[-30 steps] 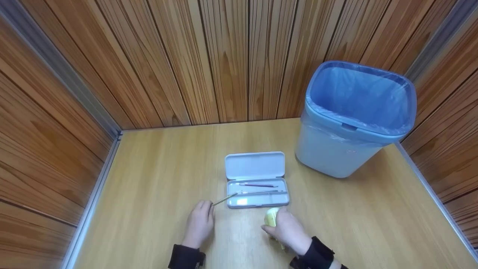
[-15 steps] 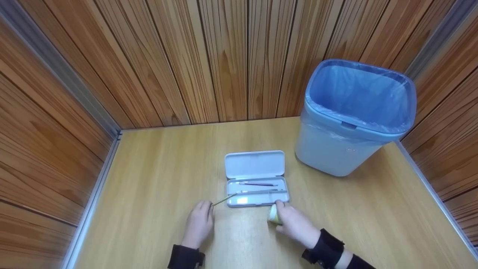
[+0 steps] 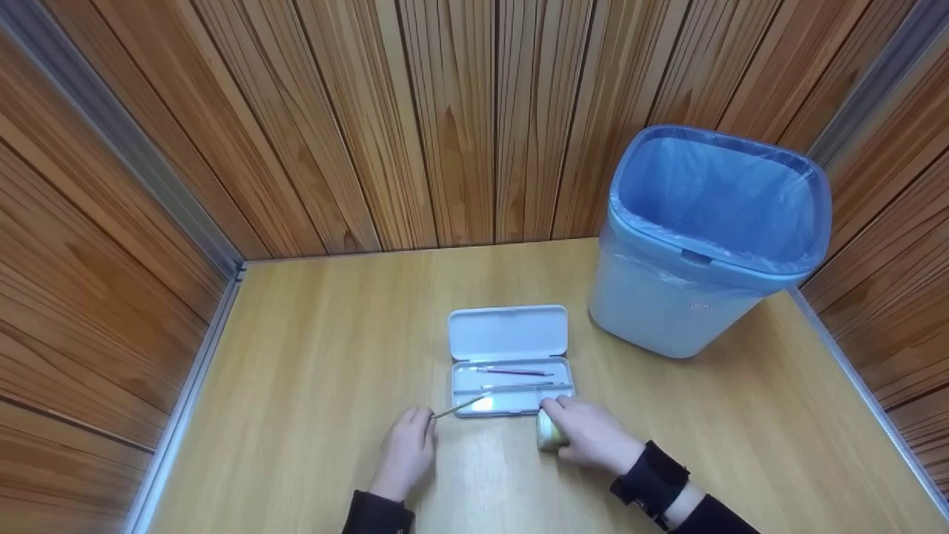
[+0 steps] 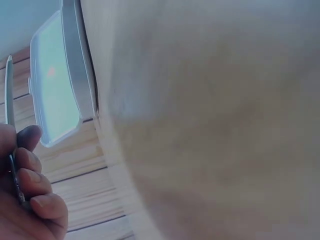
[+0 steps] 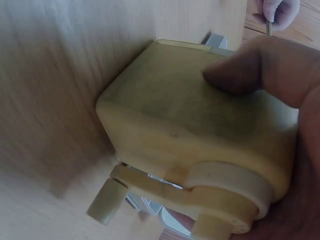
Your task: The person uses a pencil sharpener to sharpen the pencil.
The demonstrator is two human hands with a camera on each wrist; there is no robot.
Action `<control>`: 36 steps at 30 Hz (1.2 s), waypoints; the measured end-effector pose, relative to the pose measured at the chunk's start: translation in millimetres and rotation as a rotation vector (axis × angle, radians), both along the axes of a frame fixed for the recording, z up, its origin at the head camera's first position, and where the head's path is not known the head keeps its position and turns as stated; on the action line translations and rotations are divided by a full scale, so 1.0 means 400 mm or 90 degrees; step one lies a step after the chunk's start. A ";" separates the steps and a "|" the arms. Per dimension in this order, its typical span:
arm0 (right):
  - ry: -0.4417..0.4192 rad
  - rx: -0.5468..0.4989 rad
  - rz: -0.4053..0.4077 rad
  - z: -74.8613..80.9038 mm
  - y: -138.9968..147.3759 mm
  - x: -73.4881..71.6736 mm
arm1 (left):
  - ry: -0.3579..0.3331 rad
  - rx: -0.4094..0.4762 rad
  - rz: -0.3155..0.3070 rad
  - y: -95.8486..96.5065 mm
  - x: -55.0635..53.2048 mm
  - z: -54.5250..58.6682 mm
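My left hand point(image 3: 406, 451) pinches a pencil point(image 3: 458, 407) by its rear part, and its tip points right, over the near left part of the open pencil case point(image 3: 508, 334). In the left wrist view, the fingers curl round the pencil point(image 4: 9, 95). My right hand point(image 3: 593, 436) grips a yellow crank pencil sharpener point(image 3: 549, 432) just in front of the case's near right corner. The right wrist view shows the sharpener's crank handle point(image 5: 107, 200) and the thumb across its body. Two slim sticks, one purple point(image 3: 519, 371) and one grey point(image 3: 523, 386), lie in the case.
A blue bin point(image 3: 652, 297) with a clear liner stands at the back right of the wooden table point(image 3: 319, 334). Wood-panelled walls point(image 3: 460, 148) close off the back and both sides.
My right hand has moved a little right and forward with the pencil sharpener, turning it. My left hand, still holding the pencil, has shifted slightly right.
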State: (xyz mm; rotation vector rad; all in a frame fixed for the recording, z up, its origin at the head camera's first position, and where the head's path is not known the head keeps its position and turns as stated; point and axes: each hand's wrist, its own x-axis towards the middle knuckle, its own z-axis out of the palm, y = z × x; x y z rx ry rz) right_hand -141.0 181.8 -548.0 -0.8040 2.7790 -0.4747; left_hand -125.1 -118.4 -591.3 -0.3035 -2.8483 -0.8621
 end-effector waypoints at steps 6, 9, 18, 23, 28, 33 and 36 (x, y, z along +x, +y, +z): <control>0.048 0.007 0.017 -0.010 0.002 -0.010 | 0.014 -0.008 -0.049 0.029 0.002 0.000; 0.063 0.010 0.029 -0.013 0.005 -0.014 | 0.024 -0.021 -0.080 0.043 0.005 0.002; 0.079 -0.001 0.039 -0.014 0.007 -0.017 | 0.076 -0.060 -0.129 0.075 0.006 0.006; 0.084 0.003 0.048 -0.015 0.009 -0.018 | 0.070 -0.082 -0.133 0.092 0.004 0.008; 0.101 0.005 0.052 -0.016 0.013 -0.018 | 0.114 -0.089 -0.139 0.114 0.000 0.006; 0.143 -0.011 0.069 -0.019 0.013 -0.015 | 0.194 -0.087 -0.142 0.128 -0.003 -0.003; 0.126 -0.016 0.068 -0.017 0.011 -0.017 | 0.195 -0.084 -0.144 0.133 -0.006 -0.002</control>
